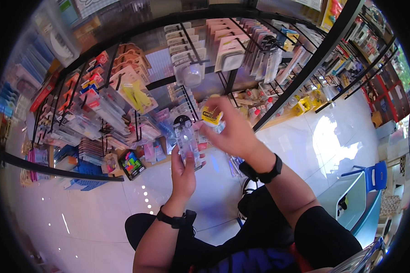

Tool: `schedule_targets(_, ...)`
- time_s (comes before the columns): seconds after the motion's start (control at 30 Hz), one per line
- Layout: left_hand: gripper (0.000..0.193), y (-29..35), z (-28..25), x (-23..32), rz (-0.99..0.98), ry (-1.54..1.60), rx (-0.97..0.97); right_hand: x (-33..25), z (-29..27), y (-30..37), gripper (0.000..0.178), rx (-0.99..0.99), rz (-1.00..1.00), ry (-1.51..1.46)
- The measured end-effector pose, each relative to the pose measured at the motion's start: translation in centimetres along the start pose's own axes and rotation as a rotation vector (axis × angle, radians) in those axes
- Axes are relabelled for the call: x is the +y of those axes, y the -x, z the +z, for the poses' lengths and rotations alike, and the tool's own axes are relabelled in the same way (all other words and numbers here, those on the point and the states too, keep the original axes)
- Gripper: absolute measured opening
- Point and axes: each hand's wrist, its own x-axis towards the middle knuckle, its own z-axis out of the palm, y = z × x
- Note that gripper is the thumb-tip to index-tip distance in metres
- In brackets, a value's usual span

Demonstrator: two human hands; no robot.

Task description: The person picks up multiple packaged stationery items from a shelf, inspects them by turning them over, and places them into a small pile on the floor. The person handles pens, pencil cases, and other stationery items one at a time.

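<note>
A slim clear blister pack (187,141) with a black rounded top is gripped in my left hand (183,175). The thumb lies across its front, and fingertips show at its far edge. My right hand (232,134) is raised just right of the pack, its thumb and forefinger apart in a curve. Between and behind those fingers shows a yellow packaged item (212,119); I cannot tell whether they touch it. Beyond my hands, a row of similar clear packs (183,107) hangs from a black hook.
Black display hooks carry pink-backed packs (230,50), white-backed packs (187,59) and a yellow-green item (139,96). A dark box of bright small goods (132,164) sits on the low shelf. A black rack post (310,59) slants at right. A pale green basket (353,202) stands beside a blue stool (376,176).
</note>
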Motion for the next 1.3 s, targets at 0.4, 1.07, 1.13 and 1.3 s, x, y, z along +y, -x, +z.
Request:
schedule_targets(0.4, 0.085, 0.9, 0.2, 0.8, 0.053, 0.03, -0.032, -0.4, 2.1, 1.0, 0.076, 0.074, 0.029, -0.197)
schedule_targets(1.07, 0.06, 0.2, -1.5, -1.5, -0.358, -0.151, -0.034, 6.6, -9.0, -5.5, 0.078, 0.689, 0.03, 0.071)
schedule_targets(1.13, 0.06, 0.2, -1.6, -1.7, -0.366, -0.153, -0.036, 6.8, -9.0, -5.6, 0.078, 0.695, 0.048, 0.052)
schedule_targets(1.3, 0.058, 0.1, -1.5, -1.6, -0.392, -0.163, -0.044, 7.5, -9.1, -5.8, 0.079, 0.707, 0.033, 0.06)
